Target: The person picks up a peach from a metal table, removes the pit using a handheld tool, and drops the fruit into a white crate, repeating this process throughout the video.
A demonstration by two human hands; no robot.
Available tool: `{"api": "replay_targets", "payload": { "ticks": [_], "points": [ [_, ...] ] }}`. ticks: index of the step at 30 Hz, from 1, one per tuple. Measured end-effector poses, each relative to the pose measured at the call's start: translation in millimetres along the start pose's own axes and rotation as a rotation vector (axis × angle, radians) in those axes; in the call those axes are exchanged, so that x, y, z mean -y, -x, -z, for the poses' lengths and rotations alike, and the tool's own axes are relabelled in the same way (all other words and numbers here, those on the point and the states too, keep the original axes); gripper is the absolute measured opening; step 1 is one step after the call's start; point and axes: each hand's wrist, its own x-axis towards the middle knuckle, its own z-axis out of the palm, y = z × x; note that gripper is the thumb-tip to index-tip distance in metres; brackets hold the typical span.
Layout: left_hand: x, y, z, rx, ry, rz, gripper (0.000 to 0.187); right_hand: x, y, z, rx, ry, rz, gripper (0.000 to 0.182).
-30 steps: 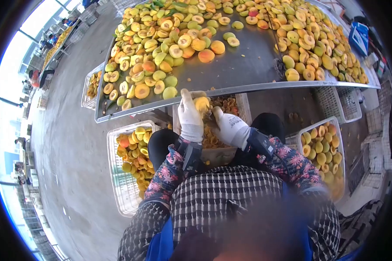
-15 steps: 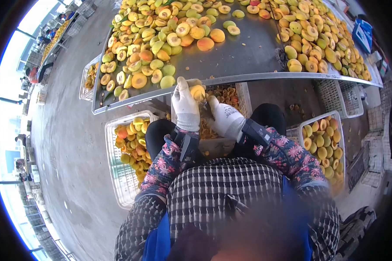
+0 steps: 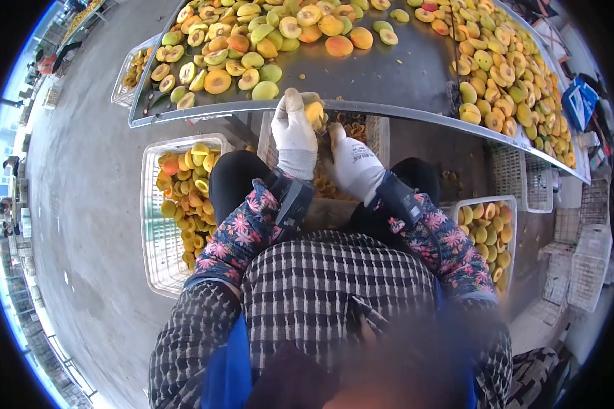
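My left hand (image 3: 295, 135), in a white glove, is closed around a yellow peach half (image 3: 314, 114) just below the near edge of the metal table (image 3: 361, 78). Close beside it, my right hand (image 3: 355, 165), also gloved, has its fingers curled toward the fruit. Whatever it grips is too small and dark to make out. Under both hands stands a crate (image 3: 377, 133) with fruit scraps and pits in it. Cut peaches (image 3: 242, 58) lie heaped on the table beyond my left hand.
A second heap of peach halves (image 3: 501, 82) covers the table's right side. White crates of peaches stand at my left (image 3: 158, 235) and right (image 3: 513, 238). Stacked crates (image 3: 589, 273) line the far right. Other people sit at the far left.
The view has tilted, so the table's edge now slopes down to the right. Both hands stay close together at the peach half, with only slight movement.
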Motion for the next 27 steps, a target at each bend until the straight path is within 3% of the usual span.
{"api": "replay_targets", "payload": {
  "ticks": [3, 6, 12, 15, 18, 21, 25, 27],
  "points": [
    [-0.3, -0.4, 2.3, -0.001, -0.013, 0.011, 0.049, -11.9, -4.0, -14.5, -0.040, -0.172, 0.110, 0.040],
    [-0.8, -1.0, 1.6, 0.010, -0.038, 0.011, 0.047, -0.2, -0.1, 1.1, 0.055, 0.027, -0.036, 0.041],
    [-3.0, -2.4, -0.6, -0.037, -0.043, -0.032, 0.045, 0.0, -2.9, -18.6, -0.064, -0.178, -0.014, 0.043],
    [8.4, -2.5, 0.4, -0.072, 0.029, -0.047, 0.043, -7.4, -1.3, -12.7, -0.017, -0.110, 0.054, 0.043],
    [4.8, -4.3, 3.2, 0.019, -0.072, -0.066, 0.046, -2.8, -2.2, -12.7, -0.043, -0.020, -0.007, 0.038],
    [-13.7, -4.9, -2.2, 0.020, 0.083, 0.104, 0.048, -2.1, -0.1, -20.9, -0.223, -0.158, 0.063, 0.037],
    [-26.7, 2.5, -10.4, 0.030, 0.105, 0.037, 0.051, 5.8, 2.4, -7.9, -0.244, -0.135, 0.067, 0.034],
    [-22.6, 2.2, -9.2, 0.012, 0.125, -0.020, 0.047, 4.7, 3.5, -6.2, -0.230, -0.318, 0.126, 0.033]
  ]
}}
